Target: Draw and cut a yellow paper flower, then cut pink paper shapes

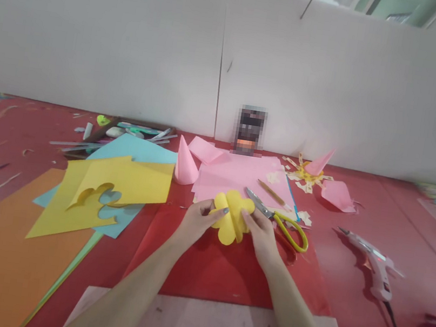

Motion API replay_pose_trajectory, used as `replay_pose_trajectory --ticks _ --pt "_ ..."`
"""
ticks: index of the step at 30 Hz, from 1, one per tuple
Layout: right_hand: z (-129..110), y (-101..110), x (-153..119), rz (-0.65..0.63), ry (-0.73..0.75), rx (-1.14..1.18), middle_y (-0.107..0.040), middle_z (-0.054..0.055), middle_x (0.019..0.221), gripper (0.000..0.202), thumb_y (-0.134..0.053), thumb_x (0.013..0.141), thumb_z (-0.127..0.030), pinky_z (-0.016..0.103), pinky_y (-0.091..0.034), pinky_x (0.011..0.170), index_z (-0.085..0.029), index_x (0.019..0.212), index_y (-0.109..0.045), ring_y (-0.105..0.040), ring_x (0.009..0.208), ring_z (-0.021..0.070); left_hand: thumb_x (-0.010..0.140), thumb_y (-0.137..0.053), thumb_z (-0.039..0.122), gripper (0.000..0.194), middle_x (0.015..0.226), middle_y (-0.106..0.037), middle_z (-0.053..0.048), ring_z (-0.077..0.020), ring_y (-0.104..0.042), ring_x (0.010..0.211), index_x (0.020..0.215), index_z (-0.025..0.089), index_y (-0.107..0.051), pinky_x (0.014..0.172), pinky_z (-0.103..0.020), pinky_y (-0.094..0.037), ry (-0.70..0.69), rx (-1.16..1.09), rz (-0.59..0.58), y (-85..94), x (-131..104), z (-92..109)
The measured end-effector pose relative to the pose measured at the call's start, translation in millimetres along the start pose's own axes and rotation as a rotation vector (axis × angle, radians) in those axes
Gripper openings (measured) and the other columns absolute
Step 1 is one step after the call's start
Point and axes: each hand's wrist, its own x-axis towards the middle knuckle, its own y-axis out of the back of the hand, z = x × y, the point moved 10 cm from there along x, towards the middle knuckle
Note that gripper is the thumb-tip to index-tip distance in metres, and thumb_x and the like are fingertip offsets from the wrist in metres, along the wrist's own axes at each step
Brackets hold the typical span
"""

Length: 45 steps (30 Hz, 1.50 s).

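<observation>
A yellow paper flower (228, 225) with rounded petals is held up between both hands, creased along its middle. My left hand (198, 220) pinches its left petals between thumb and fingers. On the other side, my right hand (262, 234) grips the right petals the same way. Just beyond the right hand lie yellow-handled scissors (289, 231), their blades on pink paper (236, 174). A pencil (274, 195) rests on that paper too. To the left of the sheets stands a pink paper cone (185, 165).
Yellow paper (150, 180) with a curved cutout lies left over blue (134, 148) and orange sheets (13, 242). A corded glue gun (375, 263) lies right. Behind are a tool tray (125, 128), a pixelated object (249, 130) and a pink cone on a yellow base (318, 165).
</observation>
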Motion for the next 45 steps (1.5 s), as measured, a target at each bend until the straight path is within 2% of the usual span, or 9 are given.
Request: replay_pose_trajectory --ticks 4,8,10,14,21,27,32,40,45 --pt "10.6 10.0 0.5 0.053 -0.140 0.238 -0.068 0.001 0.075 0.020 -0.067 0.071 -0.038 0.027 -0.045 0.057 -0.020 0.080 -0.066 -0.062 0.069 0.0190 0.068 -0.064 0.040 0.043 0.052 -0.032 0.007 -0.0057 -0.030 0.049 0.051 0.017 -0.032 0.046 -0.019 -0.024 0.007 0.003 -0.037 -3.4 0.0 -3.7" --pt "13.2 11.9 1.0 0.052 -0.144 0.289 -0.067 0.001 0.074 0.019 -0.069 0.070 -0.036 0.025 -0.044 0.052 -0.019 0.074 -0.065 -0.060 0.062 0.0162 0.069 -0.064 0.037 0.033 0.055 -0.043 0.005 -0.0077 -0.042 0.053 0.054 0.017 -0.043 0.050 -0.019 -0.033 0.004 0.013 -0.087 -7.9 0.4 -3.4" --pt "12.5 10.1 1.2 0.038 -0.127 0.265 -0.067 0.001 0.073 0.018 -0.068 0.071 -0.036 0.025 -0.045 0.055 -0.019 0.076 -0.066 -0.060 0.061 0.0156 0.068 -0.065 0.037 0.021 0.068 -0.056 0.003 -0.0116 -0.052 0.065 0.067 0.018 -0.055 0.058 -0.022 -0.041 -0.009 -0.006 -0.125 -11.3 -0.4 0.9" --pt "7.5 4.6 1.1 0.001 -0.069 0.118 -0.066 0.001 0.071 0.020 -0.067 0.071 -0.038 0.026 -0.047 0.059 -0.019 0.078 -0.066 -0.060 0.063 0.0162 0.066 -0.067 0.037 0.032 0.089 -0.063 -0.002 -0.0182 -0.058 0.083 0.092 0.020 -0.061 0.070 -0.027 -0.047 -0.009 0.014 -0.142 -12.9 -2.9 8.8" --pt "3.6 9.1 1.2 0.040 -0.041 0.134 -0.068 0.004 0.083 0.027 -0.061 0.076 -0.043 0.029 -0.049 0.064 -0.020 0.088 -0.066 -0.062 0.074 0.0196 0.066 -0.066 0.041 0.031 0.088 -0.068 -0.004 -0.0217 -0.062 0.083 0.086 0.018 -0.065 0.071 -0.030 -0.049 0.074 -0.049 -0.087 -8.8 -2.9 -0.1" --pt "0.7 -8.9 -0.4 -0.116 -0.060 0.042 -0.068 0.004 0.097 0.038 -0.068 0.070 -0.039 0.033 -0.050 0.070 -0.021 0.103 -0.064 -0.062 0.087 0.0242 0.065 -0.066 0.044 0.036 0.089 -0.067 -0.006 -0.0215 -0.061 0.083 0.089 0.017 -0.065 0.072 -0.031 -0.048 0.091 -0.118 0.021 2.4 -0.6 -5.4" --pt "4.1 -0.4 1.4 -0.033 -0.062 0.098 -0.069 0.004 0.092 0.029 -0.068 0.070 -0.039 0.035 -0.049 0.075 -0.019 0.091 -0.068 -0.062 0.087 0.0240 0.070 -0.061 0.047 0.031 0.080 -0.064 -0.004 -0.0182 -0.059 0.076 0.078 0.016 -0.063 0.071 -0.029 -0.046 0.077 -0.146 -0.010 0.4 0.5 -8.3" --pt "13.0 19.9 4.1 0.164 -0.116 0.290 -0.068 0.000 0.072 0.023 -0.075 0.060 -0.036 0.029 -0.049 0.060 -0.020 0.068 -0.060 -0.062 0.069 0.0189 0.071 -0.062 0.043 0.027 0.067 -0.057 0.001 -0.0129 -0.052 0.065 0.065 0.017 -0.057 0.062 -0.025 -0.043 0.053 -0.239 -0.004 -0.6 0.0 -6.4" --pt "12.6 23.2 5.4 0.200 -0.089 0.386 -0.062 -0.005 0.062 0.027 -0.076 0.059 -0.032 0.026 -0.045 0.054 -0.021 0.059 -0.052 -0.056 0.056 0.0133 0.069 -0.065 0.036 0.026 0.069 -0.057 0.002 -0.0109 -0.051 0.068 0.060 0.017 -0.051 0.064 -0.023 -0.040 0.022 -0.272 0.029 3.0 0.8 -4.1"
